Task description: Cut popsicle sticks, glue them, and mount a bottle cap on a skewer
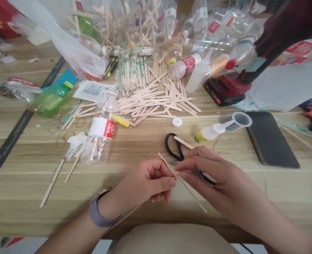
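A thin wooden stick slants between my two hands, above the near part of the table. My left hand, with a watch on its wrist, is closed and pinches this stick near its middle. A second thin stick runs from under that hand toward the lower left. At the same spot the fingertips of my right hand press together on the slanting stick; any smaller thing between them is hidden. Black-handled scissors lie partly beneath my right hand. A flat craft stick crosses their handle.
A clear bottle stands left. A glue bottle, a small cup and a phone are right. Behind lie piled craft sticks, a green bottle and a red-black power tool. Single sticks lie left.
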Demonstrator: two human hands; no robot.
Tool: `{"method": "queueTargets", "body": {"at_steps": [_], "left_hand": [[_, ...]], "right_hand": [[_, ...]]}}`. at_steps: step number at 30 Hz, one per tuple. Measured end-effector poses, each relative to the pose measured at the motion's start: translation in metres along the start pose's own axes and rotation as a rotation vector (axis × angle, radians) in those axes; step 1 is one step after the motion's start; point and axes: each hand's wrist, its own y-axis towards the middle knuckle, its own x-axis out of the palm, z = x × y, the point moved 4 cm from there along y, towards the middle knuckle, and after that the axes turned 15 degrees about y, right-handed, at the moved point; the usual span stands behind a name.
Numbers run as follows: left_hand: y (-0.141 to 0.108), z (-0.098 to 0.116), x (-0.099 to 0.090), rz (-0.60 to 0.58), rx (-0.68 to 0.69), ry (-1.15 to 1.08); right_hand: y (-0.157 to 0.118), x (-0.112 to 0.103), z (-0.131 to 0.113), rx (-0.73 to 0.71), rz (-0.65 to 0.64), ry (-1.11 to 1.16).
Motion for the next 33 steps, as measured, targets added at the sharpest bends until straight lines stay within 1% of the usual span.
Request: {"method": "queueTargets", "body": {"at_steps": [4,9,13,15,17,21,23,29,33], "left_hand": [[0.001,-0.001,-0.001,0.004,-0.016,-0.018],[0.002,-0.002,0.001,-0.047,0.027,-0.094],[0.002,-0.002,0.002,-0.035,-0.003,-0.090],[0.002,0.000,0.002,-0.034,0.004,-0.081],[0.002,0.001,0.003,-0.041,0.020,-0.084],[0.003,0.001,0.003,-0.037,0.020,-0.095],[0.003,0.000,0.002,-0.025,0.021,-0.096],[0.004,-0.001,0.000,-0.008,0.014,-0.105],[0.003,-0.002,-0.002,0.013,0.014,-0.077]], "right_hand": [[-0.002,-0.001,-0.004,-0.068,-0.012,-0.021],[-0.004,-0.004,-0.001,-0.127,-0.003,-0.036],[-0.004,-0.004,0.009,-0.116,0.041,-0.083],[-0.003,-0.004,0.014,-0.100,0.054,-0.097],[-0.003,-0.005,0.018,-0.089,0.093,-0.128],[-0.003,-0.013,0.018,-0.080,0.245,-0.221],[-0.003,-0.016,0.015,-0.082,0.271,-0.230],[-0.005,-0.014,0.009,-0.089,0.229,-0.156],[-0.009,-0.014,0.019,0.011,0.233,-0.001]]}}
